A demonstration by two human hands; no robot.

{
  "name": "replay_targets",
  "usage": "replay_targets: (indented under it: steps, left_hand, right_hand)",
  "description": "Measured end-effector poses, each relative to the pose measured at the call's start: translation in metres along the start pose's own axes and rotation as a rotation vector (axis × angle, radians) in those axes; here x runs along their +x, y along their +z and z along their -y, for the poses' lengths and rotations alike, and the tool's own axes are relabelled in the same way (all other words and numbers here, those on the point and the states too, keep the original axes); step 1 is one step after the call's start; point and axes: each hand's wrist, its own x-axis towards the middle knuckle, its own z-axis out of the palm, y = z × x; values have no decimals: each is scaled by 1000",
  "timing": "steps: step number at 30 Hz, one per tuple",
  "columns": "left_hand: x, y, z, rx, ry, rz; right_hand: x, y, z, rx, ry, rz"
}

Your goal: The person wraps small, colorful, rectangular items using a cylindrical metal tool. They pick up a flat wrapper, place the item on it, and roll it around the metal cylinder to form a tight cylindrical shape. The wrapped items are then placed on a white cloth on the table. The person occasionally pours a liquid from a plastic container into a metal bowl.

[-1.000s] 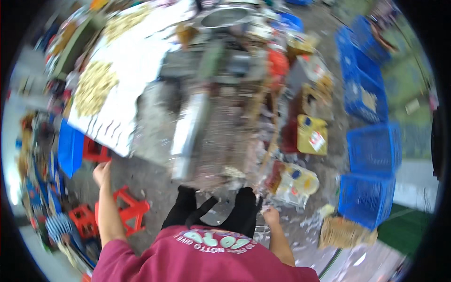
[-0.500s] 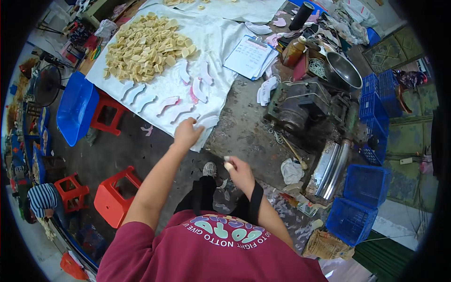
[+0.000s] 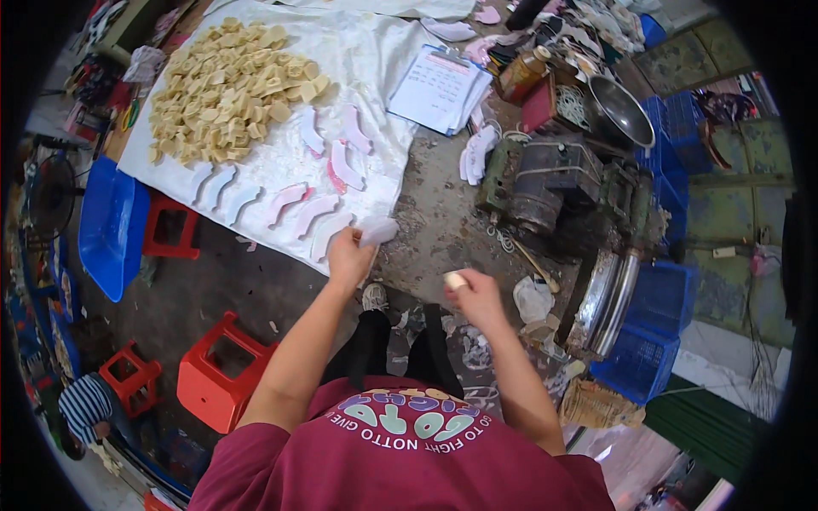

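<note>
My left hand (image 3: 349, 261) is at the near corner of the white cloth (image 3: 281, 170), fingers pinching a pale curved strip (image 3: 380, 231). Beside it on the cloth lies another pale strip (image 3: 331, 236), with several similar curved strips, such as a pinkish one (image 3: 316, 215) and a bluish one (image 3: 219, 186), farther left. My right hand (image 3: 479, 303) hangs apart from the left, in front of the grey surface's near edge, closed around a small cream-coloured piece (image 3: 456, 279). Its exact shape is mostly hidden by the fingers.
A heap of cream-coloured pieces (image 3: 226, 94) covers the cloth's far left. Beyond the strips lies a clipboard (image 3: 434, 92). A greasy roller machine (image 3: 545, 187) and a metal bowl (image 3: 620, 111) stand to the right. Red stools (image 3: 220, 383) and a blue tub (image 3: 114, 226) are at left.
My left hand has picked up the pale strip at the cloth's corner. My right hand has moved right, away from the left, still holding the cream piece. The view has shifted slightly.
</note>
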Motion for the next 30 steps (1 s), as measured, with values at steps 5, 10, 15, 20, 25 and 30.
replay_targets:
  steps: [5,10,15,20,25,30]
  left_hand:
    - [-43,-20,-60,-84,276,98]
    - [-92,-14,-113,-76,756,287]
    - [-116,2,-113,-203,760,641]
    - [-122,18,-83,-290,291,862]
    - [-131,10,-130,-359,85,1109]
    - [-176,-1,-193,-593,52,1359]
  right_hand:
    - [-16,60,23,700,237,87]
    - [-19,35,49,1106,59,-151]
    - [-71,4,-26,1138,155,-165]
    - [-171,37,-122,1140,675,-80]
    - [-190,-21,-54,1156,244,-195]
    - [-200,-68,10,930,-101,-253]
